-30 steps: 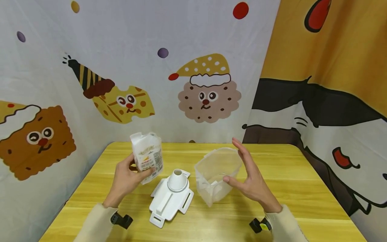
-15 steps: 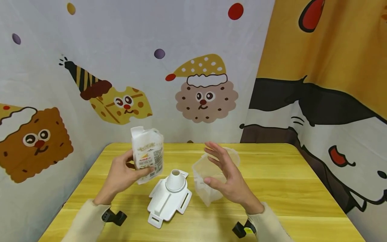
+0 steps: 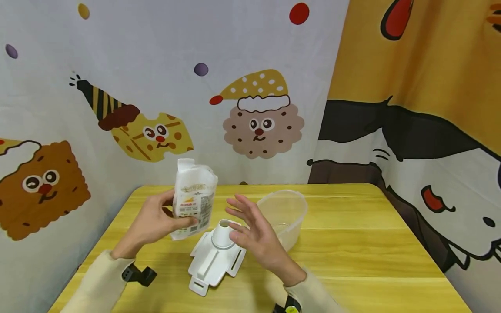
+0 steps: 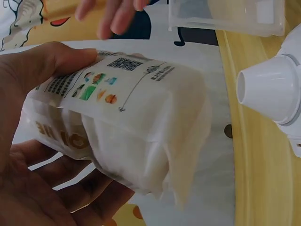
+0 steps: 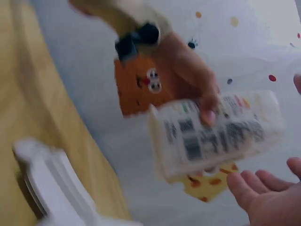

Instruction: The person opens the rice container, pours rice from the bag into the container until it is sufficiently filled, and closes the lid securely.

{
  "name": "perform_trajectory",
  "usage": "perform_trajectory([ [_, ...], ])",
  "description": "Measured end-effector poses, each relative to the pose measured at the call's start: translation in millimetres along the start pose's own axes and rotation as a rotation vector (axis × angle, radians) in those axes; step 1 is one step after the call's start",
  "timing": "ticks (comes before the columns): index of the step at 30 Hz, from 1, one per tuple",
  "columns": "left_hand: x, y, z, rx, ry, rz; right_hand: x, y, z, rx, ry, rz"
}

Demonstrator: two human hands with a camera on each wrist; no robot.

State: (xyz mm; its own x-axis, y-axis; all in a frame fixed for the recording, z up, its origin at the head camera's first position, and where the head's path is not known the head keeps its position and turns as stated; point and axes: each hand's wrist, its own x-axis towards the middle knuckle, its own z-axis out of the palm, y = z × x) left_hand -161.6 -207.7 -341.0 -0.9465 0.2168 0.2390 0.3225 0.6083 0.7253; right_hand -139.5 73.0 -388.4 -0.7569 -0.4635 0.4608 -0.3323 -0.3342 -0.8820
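My left hand (image 3: 150,221) holds up a white printed food bag (image 3: 197,187), thumb across its front and fingers behind. In the left wrist view the bag (image 4: 141,103) shows a QR code and small food pictures; its end is folded. My right hand (image 3: 262,239) is in the air to the right of the bag, fingers apart and holding nothing. Below, partly covered by that hand, a white plastic lid (image 3: 213,263) with a cone-shaped spout and slotted side tabs lies on the table. A translucent plastic container (image 3: 291,213) stands behind the right hand, which hides its lower left part.
The wood-grain table (image 3: 352,243) reaches back to a cartoon-printed curtain (image 3: 164,52) that hangs behind and around it. The right wrist view is blurred.
My right hand has moved left from beside the container, across its front, toward the bag. The bag has risen slightly and turned more upright in my left hand.
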Motion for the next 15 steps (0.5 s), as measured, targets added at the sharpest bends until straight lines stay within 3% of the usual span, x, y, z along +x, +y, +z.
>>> perform_trajectory([
  [4, 3.5, 4.0, -2.5, 0.041, -0.038, 0.011, 2.5, 11.6, 12.5, 0.068, 0.018, 0.091],
  [15, 12.2, 13.6, -3.2, 0.068, -0.159, 0.02, 10.3, 43.1, 35.8, 0.087, 0.128, 0.271],
])
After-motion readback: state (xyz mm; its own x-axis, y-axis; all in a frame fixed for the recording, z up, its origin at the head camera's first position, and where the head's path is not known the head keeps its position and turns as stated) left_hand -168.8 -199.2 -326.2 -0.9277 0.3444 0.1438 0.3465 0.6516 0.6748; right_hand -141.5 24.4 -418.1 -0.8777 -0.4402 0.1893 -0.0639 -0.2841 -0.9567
